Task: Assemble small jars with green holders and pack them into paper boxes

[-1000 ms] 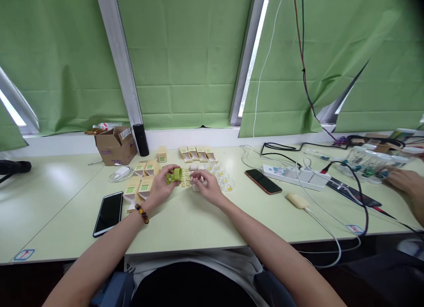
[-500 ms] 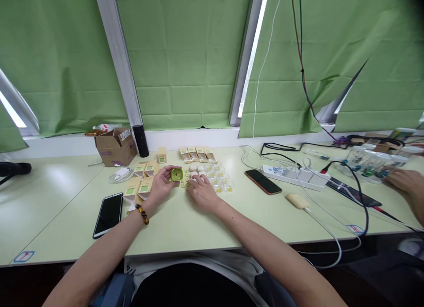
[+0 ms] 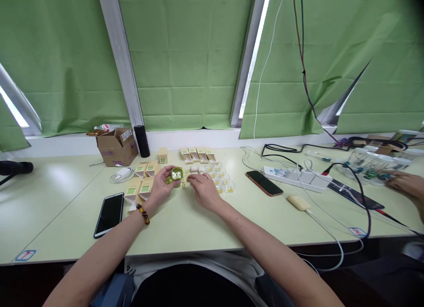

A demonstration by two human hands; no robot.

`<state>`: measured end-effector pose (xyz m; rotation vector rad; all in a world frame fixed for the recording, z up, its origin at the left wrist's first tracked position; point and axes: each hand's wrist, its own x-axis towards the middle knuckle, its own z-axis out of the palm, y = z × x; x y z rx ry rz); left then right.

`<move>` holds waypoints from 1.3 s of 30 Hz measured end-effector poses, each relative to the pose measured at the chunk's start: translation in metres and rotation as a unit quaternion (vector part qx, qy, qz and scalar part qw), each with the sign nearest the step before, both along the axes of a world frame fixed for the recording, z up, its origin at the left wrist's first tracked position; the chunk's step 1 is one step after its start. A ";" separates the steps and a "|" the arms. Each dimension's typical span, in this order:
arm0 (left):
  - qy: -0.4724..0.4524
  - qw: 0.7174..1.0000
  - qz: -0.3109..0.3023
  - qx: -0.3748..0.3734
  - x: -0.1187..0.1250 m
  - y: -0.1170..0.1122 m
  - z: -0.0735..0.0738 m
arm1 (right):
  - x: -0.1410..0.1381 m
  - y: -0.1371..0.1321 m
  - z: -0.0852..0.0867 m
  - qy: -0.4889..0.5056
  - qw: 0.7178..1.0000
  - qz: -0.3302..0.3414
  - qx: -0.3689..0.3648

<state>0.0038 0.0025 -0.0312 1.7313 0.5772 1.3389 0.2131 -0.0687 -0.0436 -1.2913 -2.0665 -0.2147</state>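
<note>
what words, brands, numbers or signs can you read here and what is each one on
No word, brand or number reads clearly.
Cardboard box: purple print, too small to read.
White label on that box: dark marks, too small to read.
Left table-edge sticker: slanted red mark in a blue border, exact sign unclear.
Right table-edge sticker: blue and red marks, too small to read.
Clear plastic item by the box: red marks, too blurred.

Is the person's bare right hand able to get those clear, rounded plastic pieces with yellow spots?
Probably yes: the right hand is close beside the clear plastic pieces, and nothing seems to stand between them, though I can't tell whether it's holding something small.
</note>
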 end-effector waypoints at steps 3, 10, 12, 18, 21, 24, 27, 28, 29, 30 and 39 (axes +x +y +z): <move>0.005 1.000 0.012 -0.001 -0.001 0.001 -0.001 | 0.002 0.005 0.001 0.240 0.967 0.085 -0.017; 0.035 0.998 0.051 0.007 -0.001 0.006 -0.003 | 0.003 0.009 0.009 0.607 0.748 0.214 -0.163; 0.039 0.997 0.058 0.014 -0.001 0.006 -0.003 | 0.005 0.008 0.012 0.628 0.728 0.214 -0.173; 0.057 0.996 0.065 0.025 -0.001 0.003 -0.003 | 0.011 0.011 0.010 0.666 0.714 0.168 -0.136; 0.066 0.995 0.063 0.030 -0.001 0.002 -0.004 | 0.011 0.013 0.011 0.672 0.712 0.172 -0.110; 0.073 0.995 0.055 0.038 0.000 0.000 -0.005 | 0.009 0.011 0.013 0.669 0.711 0.194 -0.096; 0.088 0.993 0.052 0.053 0.001 -0.004 -0.002 | 0.005 0.007 0.014 0.618 0.757 0.189 -0.097; 0.093 0.992 0.053 0.060 0.001 -0.005 -0.001 | 0.003 0.006 0.014 0.592 0.779 0.182 -0.098; 0.098 0.991 0.055 0.067 0.001 -0.007 0.000 | 0.002 0.004 0.014 0.570 0.797 0.176 -0.099; 0.103 0.990 0.057 0.075 0.001 -0.009 0.002 | 0.000 0.002 0.014 0.552 0.810 0.173 -0.100; 0.149 0.976 0.053 0.148 0.001 -0.017 0.005 | -0.007 -0.005 0.009 0.471 0.868 0.150 -0.046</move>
